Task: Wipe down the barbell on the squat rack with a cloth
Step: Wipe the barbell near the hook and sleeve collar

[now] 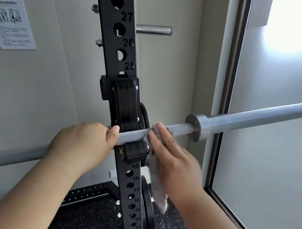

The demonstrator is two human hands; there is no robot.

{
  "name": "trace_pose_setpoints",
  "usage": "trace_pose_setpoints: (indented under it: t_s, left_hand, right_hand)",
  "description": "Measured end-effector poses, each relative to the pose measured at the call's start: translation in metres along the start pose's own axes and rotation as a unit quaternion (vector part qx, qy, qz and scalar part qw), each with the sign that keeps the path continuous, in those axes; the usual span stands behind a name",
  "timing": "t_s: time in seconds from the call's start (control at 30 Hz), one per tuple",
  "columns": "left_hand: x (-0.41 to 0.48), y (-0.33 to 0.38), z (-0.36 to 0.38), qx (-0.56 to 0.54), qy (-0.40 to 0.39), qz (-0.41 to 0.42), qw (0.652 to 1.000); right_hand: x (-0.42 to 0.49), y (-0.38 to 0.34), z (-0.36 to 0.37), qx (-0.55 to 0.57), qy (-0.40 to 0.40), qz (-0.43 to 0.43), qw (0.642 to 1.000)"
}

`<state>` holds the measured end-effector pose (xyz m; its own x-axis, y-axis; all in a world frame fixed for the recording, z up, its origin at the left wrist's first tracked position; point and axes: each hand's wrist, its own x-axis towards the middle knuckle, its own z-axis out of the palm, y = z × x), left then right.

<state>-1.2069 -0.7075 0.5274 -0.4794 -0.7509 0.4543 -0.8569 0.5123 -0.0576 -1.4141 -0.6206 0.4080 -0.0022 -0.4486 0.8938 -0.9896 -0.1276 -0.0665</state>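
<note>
Right hand [175, 159], fingers [160, 134] straight, pressing grey fuzzy cloth [156, 193] onto knurled steel barbell [133, 134] running 8-to-2 o'clock; left hand [86, 141] clamping it.

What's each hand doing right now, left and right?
Left hand: closed, gripping the barbell shaft beside the J-hook.
Right hand: open, straight fingers pressing the cloth against the shaft.

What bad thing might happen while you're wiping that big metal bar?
The cloth hangs loose beside the hook and might snag there. The right hand presses flat close to that hook, so fingers could get pinched if the barbell rolls, though the left hand grips it.
</note>
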Motion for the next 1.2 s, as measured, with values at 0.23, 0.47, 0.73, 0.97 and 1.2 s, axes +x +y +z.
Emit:
trace_pose_setpoints:
  t_s: [0.23,0.47,0.73,0.97,1.2]
  left_hand:
    - [0.001,-0.001,0.001,0.011,-0.005,0.001,1.0]
    - [0.007,-0.003,-0.001,-0.005,-0.044,-0.004,0.999]
    - [-0.001,-0.002,-0.002,-0.006,-0.037,0.035,0.999]
    - [-0.034,-0.009,0.02,0.033,0.129,0.068,0.989]
    - [-0.025,-0.009,0.026,0.022,0.211,0.074,0.974]
  right_hand:
    - [0.007,-0.009,-0.004,-0.007,0.096,0.122,0.988]
    - [0.004,0.015,-0.016,-0.042,0.126,0.158,0.979]
    - [0.007,0.003,-0.023,-0.021,0.07,0.095,0.993]
    - [0.005,-0.024,-0.019,-0.02,0.067,0.003,0.998]
    - [-0.003,-0.017,-0.007,0.015,0.129,0.171,0.977]
